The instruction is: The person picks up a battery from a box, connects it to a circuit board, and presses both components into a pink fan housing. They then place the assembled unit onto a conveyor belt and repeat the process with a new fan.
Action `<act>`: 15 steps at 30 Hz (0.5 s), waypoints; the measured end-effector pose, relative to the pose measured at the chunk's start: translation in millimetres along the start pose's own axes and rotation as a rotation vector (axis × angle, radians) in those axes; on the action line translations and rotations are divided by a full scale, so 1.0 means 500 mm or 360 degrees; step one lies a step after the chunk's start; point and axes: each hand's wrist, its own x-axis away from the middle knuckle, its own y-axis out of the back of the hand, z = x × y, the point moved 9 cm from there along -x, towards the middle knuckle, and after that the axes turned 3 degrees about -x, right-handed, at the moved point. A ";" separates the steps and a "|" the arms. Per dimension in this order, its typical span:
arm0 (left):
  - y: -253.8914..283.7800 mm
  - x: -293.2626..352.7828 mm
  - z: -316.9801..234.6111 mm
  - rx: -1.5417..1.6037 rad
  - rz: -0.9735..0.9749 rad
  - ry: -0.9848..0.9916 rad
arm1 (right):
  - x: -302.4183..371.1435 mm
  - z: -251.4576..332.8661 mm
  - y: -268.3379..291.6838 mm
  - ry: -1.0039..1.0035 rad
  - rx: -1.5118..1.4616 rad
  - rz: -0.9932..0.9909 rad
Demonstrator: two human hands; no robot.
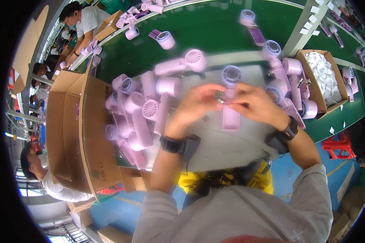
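Observation:
Both of my hands are raised over the grey work mat (251, 141), in front of my body. My left hand (196, 103) pinches a small shiny metal-coloured part (220, 97) between thumb and fingers. Close beside it, my right hand (257, 103) has its thumb and fingertips pressed together; whatever they grip is too small to make out. Under the hands lies a pink handheld-fan housing (231, 119), its round purple-rimmed head (232, 75) pointing away from me. My fingers hide the middle of that housing.
Several pink fan housings are heaped at left (140, 109), beside an open cardboard box (67, 133). More housings (293, 87) lie at right, near a carton of small white pieces (324, 77). A grey post (302, 30) rises by the green belt (206, 24). A co-worker (87, 24) works at far left.

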 end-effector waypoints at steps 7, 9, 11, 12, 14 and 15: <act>0.005 0.003 -0.007 0.0044 -0.0070 -0.0010 | 0.000 -0.010 0.001 -0.0081 -0.0035 -0.0064; 0.007 0.003 -0.007 0.0013 -0.0083 -0.0007 | 0.000 -0.012 0.000 -0.0093 -0.0031 -0.0070; 0.011 0.003 -0.006 -0.0048 -0.0113 0.0001 | 0.001 -0.011 0.000 -0.0078 -0.0030 -0.0073; 0.011 0.002 -0.004 -0.0047 -0.0114 -0.0002 | 0.000 -0.011 0.000 -0.0068 -0.0029 -0.0073; 0.014 0.000 -0.002 -0.0052 -0.0144 -0.0078 | 0.001 -0.013 -0.001 -0.0063 -0.0022 -0.0076; 0.015 -0.001 -0.003 -0.0054 -0.0160 -0.0116 | 0.002 -0.013 -0.001 -0.0061 -0.0019 -0.0079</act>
